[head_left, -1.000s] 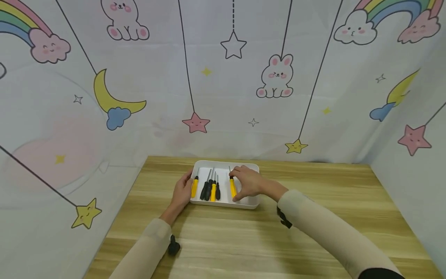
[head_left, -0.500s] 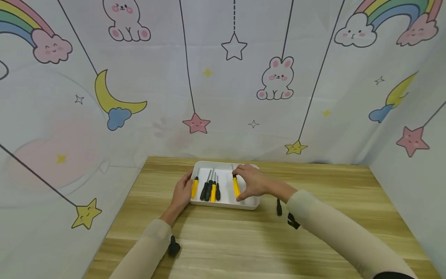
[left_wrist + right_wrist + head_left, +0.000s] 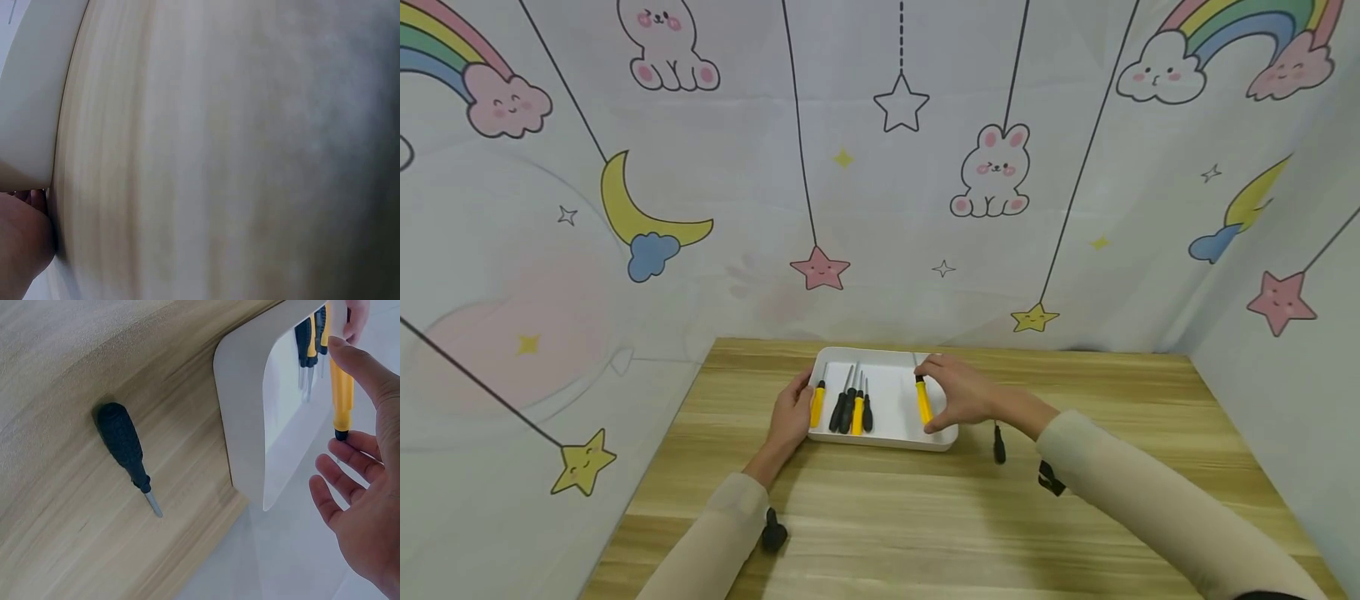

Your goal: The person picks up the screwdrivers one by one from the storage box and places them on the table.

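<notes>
A white tray (image 3: 891, 442) lies on the wooden table, and my left hand (image 3: 790, 417) grips its left side. In the left wrist view, part of that hand (image 3: 22, 240) shows low beside the tray wall (image 3: 37, 94). Over the tray's right part, my right hand (image 3: 966, 392) pinches a yellow-handled screwdriver (image 3: 922, 402) lengthwise, thumb at the handle's end and fingertips near its black collar. The right wrist view shows this screwdriver (image 3: 341, 394) above the tray rim. Inside the tray at left lie several screwdrivers with black (image 3: 847, 410) or yellow handles (image 3: 857, 415).
A black-handled screwdriver (image 3: 998, 444) lies on the table (image 3: 880, 517) just right of the tray, also seen in the right wrist view, its handle (image 3: 120, 434) pointing away from the tray. A patterned white curtain (image 3: 895, 208) stands behind and beside the table.
My right hand has moved right with the yellow screwdriver, away from the other screwdrivers in the tray. The black screwdriver on the table has come into sight. My left hand stays in place.
</notes>
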Demonstrator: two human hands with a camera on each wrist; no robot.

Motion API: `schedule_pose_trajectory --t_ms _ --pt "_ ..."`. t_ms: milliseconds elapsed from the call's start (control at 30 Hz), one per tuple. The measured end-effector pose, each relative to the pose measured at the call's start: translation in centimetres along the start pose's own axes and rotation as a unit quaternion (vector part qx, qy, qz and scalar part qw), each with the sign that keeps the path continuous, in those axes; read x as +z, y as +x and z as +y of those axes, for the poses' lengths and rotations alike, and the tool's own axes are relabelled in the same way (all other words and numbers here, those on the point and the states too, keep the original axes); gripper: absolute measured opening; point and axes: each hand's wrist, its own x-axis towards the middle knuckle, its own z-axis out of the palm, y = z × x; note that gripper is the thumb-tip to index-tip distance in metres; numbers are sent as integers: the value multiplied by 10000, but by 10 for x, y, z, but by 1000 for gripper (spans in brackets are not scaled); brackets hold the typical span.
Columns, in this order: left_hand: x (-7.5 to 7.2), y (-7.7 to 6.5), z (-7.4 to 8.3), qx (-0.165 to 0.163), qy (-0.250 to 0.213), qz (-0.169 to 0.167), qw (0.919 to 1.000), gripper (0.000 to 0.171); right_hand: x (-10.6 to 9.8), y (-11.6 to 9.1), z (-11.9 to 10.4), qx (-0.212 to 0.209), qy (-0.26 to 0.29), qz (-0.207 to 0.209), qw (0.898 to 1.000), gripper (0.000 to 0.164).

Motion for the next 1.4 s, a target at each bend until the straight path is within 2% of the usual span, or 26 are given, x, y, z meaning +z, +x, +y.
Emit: schedule_pose_trajectory --t_ms 267,567,833,1033,1400 --pt "-1 -1 -1 -52 19 -42 10000 46 -7 -6 4 55 75 15 10000 86" --pt "-1 -1 -3 -37 -47 -86 9999 47 -11 -15 11 -60 -48 227 9997 90" --pt "0 -1 -2 -7 -51 -43 10000 46 -21 -26 13 43 55 319 9995 93" --pt "0 0 0 41 -23 6 10000 46 -27 -30 18 124 -72 408 9991 96" --pt "0 0 -1 29 -82 -58 9999 46 -34 -49 20 59 55 788 9969 98"
